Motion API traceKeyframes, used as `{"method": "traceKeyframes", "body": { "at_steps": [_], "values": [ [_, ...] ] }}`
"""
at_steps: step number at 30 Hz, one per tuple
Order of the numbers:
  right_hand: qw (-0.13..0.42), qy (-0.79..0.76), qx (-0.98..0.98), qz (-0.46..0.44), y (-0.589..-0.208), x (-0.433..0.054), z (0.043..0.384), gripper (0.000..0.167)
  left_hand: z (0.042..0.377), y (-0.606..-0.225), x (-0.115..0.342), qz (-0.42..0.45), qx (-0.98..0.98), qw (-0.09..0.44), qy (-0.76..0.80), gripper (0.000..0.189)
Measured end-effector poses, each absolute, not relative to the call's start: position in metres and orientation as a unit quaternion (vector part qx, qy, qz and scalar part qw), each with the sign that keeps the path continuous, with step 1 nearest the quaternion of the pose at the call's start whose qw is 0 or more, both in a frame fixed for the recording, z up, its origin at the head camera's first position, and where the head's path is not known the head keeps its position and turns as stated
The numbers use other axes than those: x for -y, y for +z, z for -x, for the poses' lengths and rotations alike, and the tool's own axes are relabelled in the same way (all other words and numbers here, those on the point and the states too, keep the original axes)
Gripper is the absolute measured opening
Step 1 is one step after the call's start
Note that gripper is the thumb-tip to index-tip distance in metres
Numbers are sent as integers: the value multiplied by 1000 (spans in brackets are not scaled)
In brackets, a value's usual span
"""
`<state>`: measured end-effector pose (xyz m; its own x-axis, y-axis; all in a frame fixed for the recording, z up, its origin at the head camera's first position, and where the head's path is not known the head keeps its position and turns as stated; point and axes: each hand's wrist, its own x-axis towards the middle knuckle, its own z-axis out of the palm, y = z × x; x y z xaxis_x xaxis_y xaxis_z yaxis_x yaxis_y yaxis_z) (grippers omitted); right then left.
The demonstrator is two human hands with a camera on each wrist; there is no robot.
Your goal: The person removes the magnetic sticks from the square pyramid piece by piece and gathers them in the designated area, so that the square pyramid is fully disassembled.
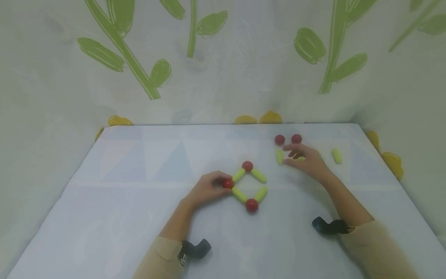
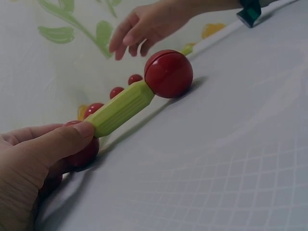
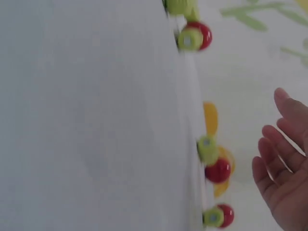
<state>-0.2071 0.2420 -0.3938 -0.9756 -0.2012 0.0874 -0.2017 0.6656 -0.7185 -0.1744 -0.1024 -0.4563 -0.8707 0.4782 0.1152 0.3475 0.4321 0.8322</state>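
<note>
On the table (image 1: 104,217), a left ball (image 1: 228,183), a far ball (image 1: 247,166) and a near ball (image 1: 252,205), all red, mark three corners of a diamond. An upper-left rod (image 1: 238,175) and a lower-left rod (image 1: 239,194), both yellow-green, run from the left ball; an upper-right rod (image 1: 259,175) and a lower-right rod (image 1: 260,193) angle toward each other, their right ends just apart. The left hand (image 1: 205,190) pinches the left ball between thumb and fingers, which are parted only by the ball; in the left wrist view, the thumb tip overlaps a rod's end too.

The right hand (image 1: 306,162) has thumb and fingers well parted and relaxed, with nothing in their grasp. From above, its thumb tip meets the end of a loose rod (image 1: 280,156), but the left wrist view shows the hand raised, so contact cannot be confirmed. Behind its fingers, a half-hidden rod (image 1: 301,158) barely shows. Two back balls (image 1: 280,140) sit beyond, and an outlying rod (image 1: 337,155) lies to the right.

The right wrist view is blurred and cuts the hand off at its right edge. The left forearm slants forward and inward, its hand low at the tabletop; the right forearm slants forward and leftward. Both beige sleeves (image 1: 376,248) run out of the head view's bottom edge
</note>
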Motion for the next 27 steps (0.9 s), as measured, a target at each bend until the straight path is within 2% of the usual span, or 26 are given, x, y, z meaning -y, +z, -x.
{"method": "traceKeyframes", "body": {
  "at_steps": [7, 13, 27],
  "values": [
    [-39, 418, 890, -180, -411, -207, 195, 40, 174, -457, 103, -239, -844, 63, 477, 37],
    [-52, 412, 887, -202, -422, -187, 189, 38, 173, -456, 102, -244, -844, 67, 474, 36],
    [-91, 409, 902, -100, -428, -168, 190, 30, 174, -458, 101, -246, -843, 57, 476, 37]
  ]
}}
